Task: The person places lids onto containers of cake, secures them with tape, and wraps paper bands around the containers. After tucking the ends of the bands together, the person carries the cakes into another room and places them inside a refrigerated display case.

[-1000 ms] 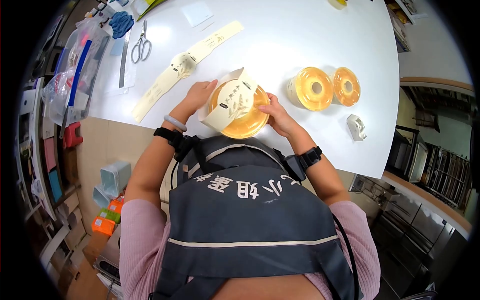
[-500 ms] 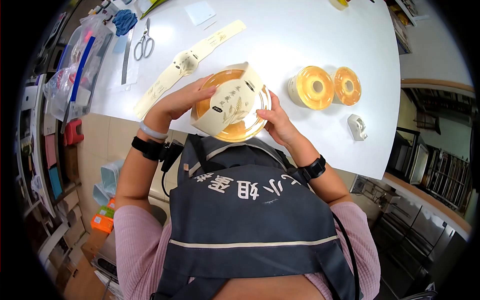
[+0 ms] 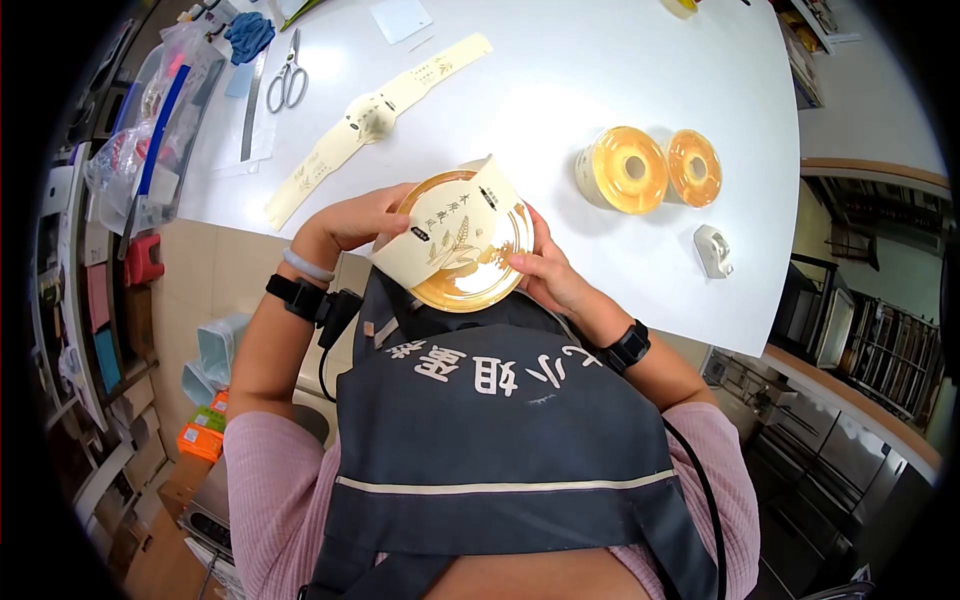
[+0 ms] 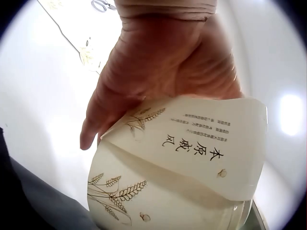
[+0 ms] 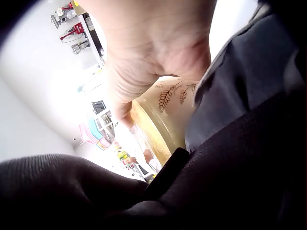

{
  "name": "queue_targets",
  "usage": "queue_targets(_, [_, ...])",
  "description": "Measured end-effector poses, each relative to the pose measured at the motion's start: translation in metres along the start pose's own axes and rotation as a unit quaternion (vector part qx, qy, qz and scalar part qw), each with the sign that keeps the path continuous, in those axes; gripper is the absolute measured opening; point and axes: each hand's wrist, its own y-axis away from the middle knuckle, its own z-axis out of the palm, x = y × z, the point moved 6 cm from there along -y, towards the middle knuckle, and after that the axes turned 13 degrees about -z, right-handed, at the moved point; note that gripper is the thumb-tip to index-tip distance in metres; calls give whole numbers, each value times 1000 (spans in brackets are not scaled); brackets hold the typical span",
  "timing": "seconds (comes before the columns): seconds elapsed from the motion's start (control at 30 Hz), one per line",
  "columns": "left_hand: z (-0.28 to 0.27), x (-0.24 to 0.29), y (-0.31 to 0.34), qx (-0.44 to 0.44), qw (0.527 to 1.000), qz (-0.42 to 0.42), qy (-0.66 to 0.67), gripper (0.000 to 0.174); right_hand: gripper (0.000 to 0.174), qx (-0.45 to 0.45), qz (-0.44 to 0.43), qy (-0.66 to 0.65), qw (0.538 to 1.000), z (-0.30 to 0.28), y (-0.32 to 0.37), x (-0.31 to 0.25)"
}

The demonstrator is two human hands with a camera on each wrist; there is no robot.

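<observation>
A round cake tub (image 3: 470, 292) with a clear lid and golden contents is held at the table's near edge, close to the apron. Across its lid lies a cream paper band (image 3: 450, 228) printed with wheat and dark characters. My left hand (image 3: 362, 218) grips the tub's left side, its thumb over the band's edge. On the opposite side my right hand (image 3: 552, 275) holds the tub, thumb on the lid rim. In the left wrist view, one band end (image 4: 201, 143) lies slanted over the tub's printed side. The right wrist view shows the tub's wall (image 5: 165, 120) under my palm.
A second paper band (image 3: 372, 118) lies flat beyond my left hand. Two more golden tubs (image 3: 630, 195) stand to the right, near a white tape dispenser (image 3: 714, 252). Scissors (image 3: 288, 85), a ruler (image 3: 249, 125) and a plastic bin (image 3: 150, 130) are at the left.
The tub has come nearer to the body and tilted. My left hand shifted from the band's raised end to the tub's side, and the band now lies closer over the lid.
</observation>
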Motion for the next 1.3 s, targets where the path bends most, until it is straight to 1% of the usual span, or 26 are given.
queue_targets(0.03, [-5,-4,1,2,1000,1,0,83,92,-3,3,-11,1000,2,1,1])
queue_targets(0.1, [-12,-10,0,8,997,-55,45,91,93,-6,7,-21,1000,2,1,4])
queue_targets(0.17, [-8,-6,2,16,997,-66,25,89,96,-48,-9,79,996,2,1,8])
queue_targets(0.2, [-6,-4,3,24,997,-79,5,87,96,-50,-8,79,996,-1,0,2])
queue_targets(0.23, [-6,-4,2,25,997,-79,4,87,99,-92,56,157,982,-8,-1,-4])
queue_targets(0.27, [-4,-3,-1,17,998,-64,-7,87,102,-131,118,233,956,-15,-2,-9])
queue_targets(0.33, [-2,0,-8,7,999,-49,-18,86,104,-104,30,284,953,-20,-23,-38])
queue_targets(0.37, [-2,0,-12,-1,997,-65,-35,86,104,-102,31,283,953,-14,-28,-43])
queue_targets(0.4, [-1,2,-15,-8,995,-79,-54,86,99,-113,-6,290,950,-3,-37,-52])
queue_targets(0.43, [2,8,-19,-17,994,-70,-76,87,95,-125,-45,299,945,6,-43,-59])
queue_targets(0.47, [1,9,-20,-17,994,-69,-78,87,95,-125,-46,299,945,9,-48,-58])
queue_targets(0.53, [3,8,-22,-48,995,-64,-60,87,84,-195,-7,312,930,21,-54,-48])
queue_targets(0.57, [2,2,-21,-46,995,-63,-60,87,76,-162,-27,291,943,17,-54,-47])
queue_targets(0.63, [-17,-19,-13,88,988,-110,57,90,74,-147,-23,280,949,8,-53,-43])
queue_targets(0.67, [-14,-24,-5,88,988,-110,56,90,73,-130,-20,267,955,3,-53,-41])
queue_targets(0.73, [-9,-19,11,75,979,11,190,101,73,-104,-12,265,959,-7,-53,-35])
queue_targets(0.77, [-5,-25,11,63,977,47,196,98,72,-78,4,262,962,-13,-49,-32])
queue_targets(0.8, [3,-26,10,60,977,45,199,98,72,-74,6,261,962,-11,-46,-31])
queue_targets(0.87, [9,-25,9,181,982,20,46,94,72,-76,3,293,953,-3,-44,-33])
queue_targets(0.9, [12,-22,9,198,977,6,80,97,72,-76,5,292,953,-1,-43,-33])
queue_targets(0.93, [11,-26,8,198,977,6,81,97,79,-76,15,292,953,0,-42,-31])
queue_targets(0.97, [9,-35,6,184,976,8,116,95,86,-76,25,292,953,1,-41,-30])
queue_targets(1.0, [12,-35,4,169,974,9,151,93,86,-76,26,292,953,2,-40,-29])
queue_targets(1.03, [14,-33,5,169,974,9,151,93,88,-76,32,292,953,3,-39,-27])
queue_targets(1.1, [25,-29,9,142,976,7,165,80,90,-75,40,292,953,5,-35,-25])
queue_targets(1.3, [28,-54,15,128,975,-37,177,83,91,-56,45,302,951,3,-20,-15])
